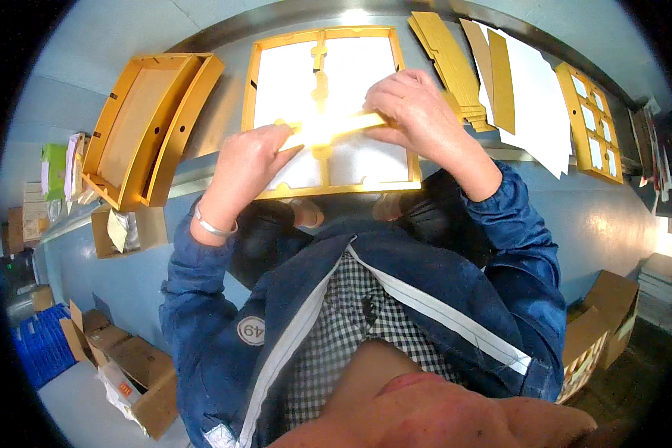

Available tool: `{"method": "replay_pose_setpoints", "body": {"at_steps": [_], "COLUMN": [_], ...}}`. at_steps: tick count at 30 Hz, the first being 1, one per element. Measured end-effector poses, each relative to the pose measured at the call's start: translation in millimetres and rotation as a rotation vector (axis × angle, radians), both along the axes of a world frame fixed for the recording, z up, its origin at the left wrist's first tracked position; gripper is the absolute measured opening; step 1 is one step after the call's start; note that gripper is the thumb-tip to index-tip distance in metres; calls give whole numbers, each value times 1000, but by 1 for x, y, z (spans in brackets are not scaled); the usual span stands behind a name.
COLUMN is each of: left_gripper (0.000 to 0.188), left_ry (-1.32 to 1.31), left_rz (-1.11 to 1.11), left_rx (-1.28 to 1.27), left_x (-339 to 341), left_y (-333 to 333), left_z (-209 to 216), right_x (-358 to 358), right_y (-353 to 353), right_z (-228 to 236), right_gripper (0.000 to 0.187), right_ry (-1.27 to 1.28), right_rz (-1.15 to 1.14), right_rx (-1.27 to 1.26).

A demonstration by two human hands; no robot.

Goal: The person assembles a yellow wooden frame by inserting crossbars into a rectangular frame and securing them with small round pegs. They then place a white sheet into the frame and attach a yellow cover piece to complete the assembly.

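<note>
Nearest lens: wearer's head [455, 422]. Pinching yellow strip [351, 125] near both ends, between left grip [250, 159] and right grip [418, 112], with long axis crosswise, slanting away rightward, over divider [323, 170] of yellow frame [336, 190] on tabletop [226, 104]. Contact: can't tell.

White glare washes out the middle of the shallow yellow cardboard box [343, 188]. Grey shadow lies in its near part. Far around it, edges bend and corners go black.
</note>
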State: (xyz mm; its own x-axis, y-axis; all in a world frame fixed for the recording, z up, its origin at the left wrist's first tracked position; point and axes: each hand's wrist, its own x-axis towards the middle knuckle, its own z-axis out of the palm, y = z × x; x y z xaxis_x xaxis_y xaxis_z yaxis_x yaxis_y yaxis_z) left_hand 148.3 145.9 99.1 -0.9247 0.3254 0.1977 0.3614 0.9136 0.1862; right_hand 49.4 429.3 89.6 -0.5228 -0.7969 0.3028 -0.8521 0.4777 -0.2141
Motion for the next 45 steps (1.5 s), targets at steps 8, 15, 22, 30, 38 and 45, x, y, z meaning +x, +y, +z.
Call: {"method": "replay_pose_setpoints", "body": {"at_steps": [8, 15, 22, 30, 38, 45], "left_gripper": [19, 20, 20, 17, 18, 17], "left_ry": [80, 95, -57, 50, -92, -172], "left_rz": [-5, -62, -52, -96, -90, -13], "left_rx": [50, 20, -93, 126, 32, 4], "left_x": [6, 12, 10, -3, -39, -98], "left_y": [-13, -11, -20, -34, -64, -45], "left_z": [2, 6, -8, -15, -52, -74], "right_x": [-4, -1, -1, -10, -42, -69], "right_y": [10, 7, 9, 43, 30, -128], "right_z": [11, 1, -11, -1, -21, -12], "right_gripper": [57, 28, 28, 25, 46, 44], "right_ry": [23, 54, 198, -1, 1, -232], "right_rz": [3, -162, -65, -206, -81, 86], "right_rx": [-229, 144, 11, 161, 198, 289]}}
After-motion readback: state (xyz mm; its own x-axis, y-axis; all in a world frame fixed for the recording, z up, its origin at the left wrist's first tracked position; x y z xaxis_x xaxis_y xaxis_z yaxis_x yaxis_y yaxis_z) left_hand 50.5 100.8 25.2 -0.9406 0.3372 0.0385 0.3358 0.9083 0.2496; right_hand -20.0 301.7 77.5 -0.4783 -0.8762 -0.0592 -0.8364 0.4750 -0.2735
